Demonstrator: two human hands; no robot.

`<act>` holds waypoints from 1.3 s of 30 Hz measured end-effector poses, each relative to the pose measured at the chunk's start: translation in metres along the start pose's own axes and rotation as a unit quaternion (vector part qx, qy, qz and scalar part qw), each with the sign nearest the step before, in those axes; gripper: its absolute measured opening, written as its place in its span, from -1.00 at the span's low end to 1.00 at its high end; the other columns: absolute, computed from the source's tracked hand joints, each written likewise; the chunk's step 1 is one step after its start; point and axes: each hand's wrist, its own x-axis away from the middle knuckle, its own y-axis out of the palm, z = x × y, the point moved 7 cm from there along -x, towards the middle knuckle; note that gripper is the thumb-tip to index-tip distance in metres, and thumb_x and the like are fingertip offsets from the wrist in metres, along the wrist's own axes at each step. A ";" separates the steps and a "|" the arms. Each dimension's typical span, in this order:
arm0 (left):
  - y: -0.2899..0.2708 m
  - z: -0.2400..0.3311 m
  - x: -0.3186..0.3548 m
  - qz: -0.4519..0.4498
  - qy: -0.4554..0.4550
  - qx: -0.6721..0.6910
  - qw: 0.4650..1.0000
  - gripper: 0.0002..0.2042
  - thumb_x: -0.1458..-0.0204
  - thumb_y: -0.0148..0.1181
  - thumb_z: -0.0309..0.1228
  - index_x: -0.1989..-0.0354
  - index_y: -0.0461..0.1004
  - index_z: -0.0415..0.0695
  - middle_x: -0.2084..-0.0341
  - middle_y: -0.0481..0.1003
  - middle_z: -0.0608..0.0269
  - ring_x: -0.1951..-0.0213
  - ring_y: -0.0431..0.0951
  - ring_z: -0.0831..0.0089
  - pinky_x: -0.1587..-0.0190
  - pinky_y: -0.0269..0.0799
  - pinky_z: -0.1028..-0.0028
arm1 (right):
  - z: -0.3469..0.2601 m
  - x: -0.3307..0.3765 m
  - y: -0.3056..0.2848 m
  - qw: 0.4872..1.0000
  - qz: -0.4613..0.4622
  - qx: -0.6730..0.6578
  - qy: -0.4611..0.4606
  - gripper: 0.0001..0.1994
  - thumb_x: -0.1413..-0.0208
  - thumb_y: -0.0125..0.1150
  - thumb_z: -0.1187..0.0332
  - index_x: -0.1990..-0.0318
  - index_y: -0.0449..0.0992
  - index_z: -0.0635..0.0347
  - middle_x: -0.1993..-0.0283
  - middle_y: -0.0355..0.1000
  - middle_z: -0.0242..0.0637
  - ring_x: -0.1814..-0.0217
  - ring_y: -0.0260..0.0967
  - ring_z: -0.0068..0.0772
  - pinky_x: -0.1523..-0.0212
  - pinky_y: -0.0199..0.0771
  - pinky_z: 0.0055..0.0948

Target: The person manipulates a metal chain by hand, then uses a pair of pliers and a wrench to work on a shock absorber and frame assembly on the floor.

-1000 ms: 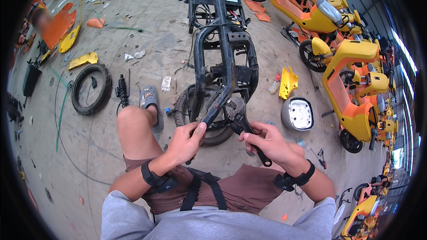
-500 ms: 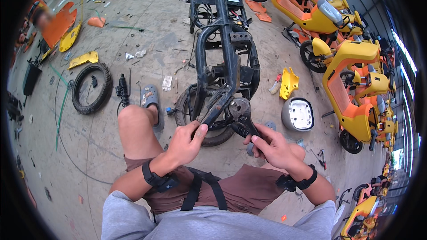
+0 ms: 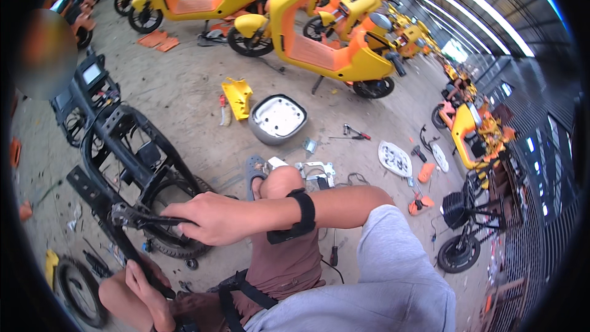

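Note:
My right hand (image 3: 212, 218) is closed around the handle of a dark adjustable wrench (image 3: 150, 218). The wrench's head meets a long black metal bar that slopes alongside a bare black scooter frame (image 3: 132, 172); whether its jaws grip anything there I cannot tell. Lower down, my left hand (image 3: 144, 286) is wrapped round the near end of this black bar (image 3: 114, 227), close to my left knee. A wheel with a black tyre (image 3: 178, 243) lies beneath the frame, partly hidden by my right hand.
Rows of yellow scooters (image 3: 335, 61) stand across the back. On the floor are a grey-rimmed white shell (image 3: 278, 117), a yellow panel (image 3: 238, 97), pliers-like tool with red handle (image 3: 359, 134) and a loose tyre (image 3: 80, 295). A dark stripped scooter (image 3: 461, 227) stands at right.
My view has swung to the right, so the frame now appears at the left. Both hands keep their holds, with the wrench now lying across the black bar.

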 end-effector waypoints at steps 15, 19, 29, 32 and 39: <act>0.014 0.014 0.001 -0.020 0.025 -0.107 0.994 -0.63 -0.30 -0.17 -0.17 0.45 0.32 -0.20 0.74 0.30 0.36 0.77 0.28 0.60 0.71 0.16 0.61 | -0.005 0.023 -0.015 0.963 0.080 0.249 0.066 -0.70 -0.28 -0.03 0.17 0.40 0.36 0.20 0.64 0.39 -0.05 0.57 0.40 0.13 0.60 0.34 -0.04; 0.023 0.017 -0.006 -0.071 0.077 -0.157 0.982 -0.60 -0.31 -0.16 -0.17 0.43 0.35 -0.26 0.73 0.32 0.35 0.77 0.31 0.60 0.72 0.21 0.60 | 0.005 0.027 -0.015 0.985 0.092 0.129 0.071 -0.62 -0.29 -0.06 0.16 0.49 0.38 0.25 0.64 0.37 0.01 0.56 0.37 0.17 0.56 0.32 -0.01; 0.008 0.026 -0.005 -0.009 0.175 -0.243 0.954 -0.69 -0.20 0.02 -0.35 0.54 0.30 -0.31 0.79 0.27 0.06 0.74 0.31 0.16 0.64 0.14 0.31 | 0.016 0.040 0.025 0.891 -0.064 -0.280 0.352 -0.47 -0.35 -0.23 -0.05 0.50 0.32 0.19 0.72 0.10 -0.50 0.74 -0.02 -0.70 0.73 -0.01 -0.65; 0.010 0.032 -0.005 -0.020 0.262 -0.270 0.926 -0.71 -0.17 0.07 -0.36 0.53 0.33 -0.32 0.76 0.27 0.06 0.74 0.28 0.15 0.64 0.13 0.32 | 0.013 0.062 0.047 0.730 -0.179 -0.515 0.412 -0.45 -0.33 -0.31 -0.16 0.49 0.24 0.14 0.76 -0.03 -0.54 0.80 -0.15 -0.72 0.81 -0.11 -0.66; 0.008 0.045 0.002 -0.059 0.381 -0.348 0.855 -0.74 -0.12 0.09 -0.33 0.45 0.37 -0.33 0.73 0.28 0.14 0.70 0.29 0.20 0.60 0.14 0.36 | 0.037 0.096 0.102 0.513 -0.274 -0.781 0.228 -0.48 -0.36 -0.39 -0.08 0.37 0.30 0.18 0.76 0.04 -0.46 0.85 -0.10 -0.70 0.87 -0.07 -0.68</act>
